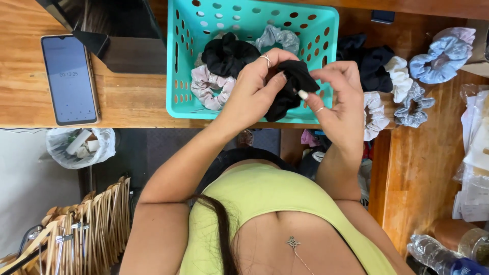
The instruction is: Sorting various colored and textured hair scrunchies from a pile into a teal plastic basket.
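My left hand [254,84] and my right hand [338,99] both grip a black fabric scrunchie [291,89], held just above the near edge of a turquoise perforated basket [178,61]. Inside the basket lie a black scrunchie [229,53], a pale pink one [206,86] and a grey one [277,38]. To the right on the wooden desk sits a pile of scrunchies: dark navy [369,63], white [400,76], grey patterned [412,107] and light blue [440,58].
A phone [69,79] with a lit screen lies at the desk's left, next to a dark box [119,35]. Clear packets [476,153] and a plastic bottle [438,257] sit at the right. Below the desk are wooden hangers [86,224] and a bagged bin [81,145].
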